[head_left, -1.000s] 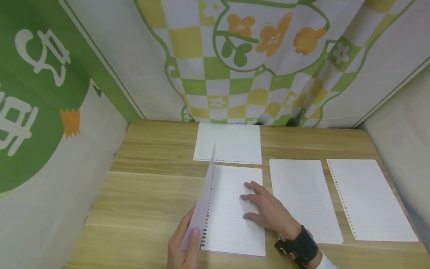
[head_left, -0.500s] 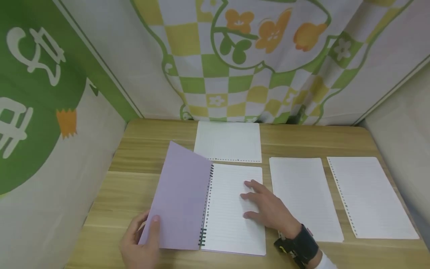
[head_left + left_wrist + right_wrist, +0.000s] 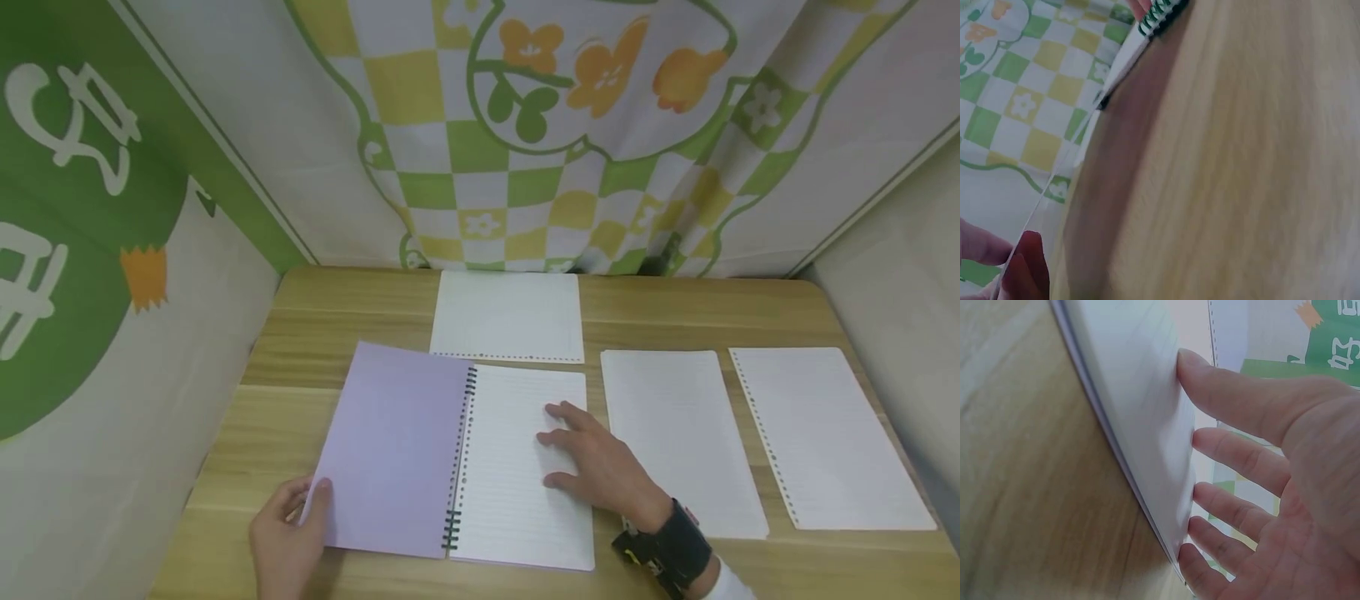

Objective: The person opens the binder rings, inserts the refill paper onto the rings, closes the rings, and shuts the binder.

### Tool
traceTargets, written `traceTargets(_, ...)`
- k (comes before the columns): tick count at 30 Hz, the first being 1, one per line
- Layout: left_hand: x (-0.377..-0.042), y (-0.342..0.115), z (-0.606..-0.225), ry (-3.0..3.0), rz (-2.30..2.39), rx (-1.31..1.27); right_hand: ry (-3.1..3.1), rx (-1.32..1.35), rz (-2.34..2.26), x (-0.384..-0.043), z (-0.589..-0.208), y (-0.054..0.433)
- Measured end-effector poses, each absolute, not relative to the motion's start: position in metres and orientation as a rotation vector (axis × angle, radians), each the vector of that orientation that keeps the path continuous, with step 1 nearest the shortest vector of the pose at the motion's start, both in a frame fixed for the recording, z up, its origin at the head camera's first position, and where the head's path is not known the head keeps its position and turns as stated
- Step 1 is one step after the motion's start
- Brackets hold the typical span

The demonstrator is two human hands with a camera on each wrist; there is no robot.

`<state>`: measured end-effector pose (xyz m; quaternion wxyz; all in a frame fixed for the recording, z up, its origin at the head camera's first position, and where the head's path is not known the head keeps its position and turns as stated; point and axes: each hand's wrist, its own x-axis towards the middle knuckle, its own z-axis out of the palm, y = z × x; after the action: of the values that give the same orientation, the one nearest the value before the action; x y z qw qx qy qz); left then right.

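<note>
A spiral notebook (image 3: 517, 517) lies on the table with its purple cover (image 3: 393, 450) swung over to the left. My left hand (image 3: 288, 525) pinches the cover's lower left edge, thumb on top and fingers beneath; the left wrist view shows the cover edge-on, raised off the wood, between thumb and fingertips (image 3: 1025, 269). On the lined page, my right hand (image 3: 607, 467) rests its spread fingertips. From the right wrist view, all its fingers (image 3: 1235, 456) touch the paper. Green coils (image 3: 452, 529) show at the lower and upper ends of the binding, with bare holes between.
Behind the notebook lies a loose punched sheet (image 3: 510, 317) turned sideways. Two paper piles or sheets stand to the right: a lined stack (image 3: 675, 417) partly under my right forearm, and a punched sheet (image 3: 832, 442) by the table's right edge. A patterned curtain (image 3: 487, 167) hangs behind the table.
My left hand has swung the purple cover from nearly upright over to the left and lowered it close to the table. The right hand has stayed on the page.
</note>
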<state>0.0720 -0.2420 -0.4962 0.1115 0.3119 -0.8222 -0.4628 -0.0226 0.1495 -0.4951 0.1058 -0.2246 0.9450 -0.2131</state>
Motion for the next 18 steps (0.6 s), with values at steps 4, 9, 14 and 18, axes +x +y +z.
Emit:
traceTargets(4,0.072,-0.253,-0.504,-2.567,-1.337,0.936,2.787,-0.676,-0.621,-0.023,-0.495,0.149)
traceTargets(9,0.071,-0.261,-0.506,-2.736,-1.205,0.892,2.786,-0.681,-0.618,-0.023,-0.495,0.149)
traceTargets(14,0.069,-0.264,-0.498,-2.965,-0.975,0.866,2.782,-0.684,-0.618,-0.023,-0.495,0.149)
traceTargets(18,0.064,-0.265,-0.491,-3.126,-0.853,0.830,2.785,-0.675,-0.618,-0.022,-0.495,0.150)
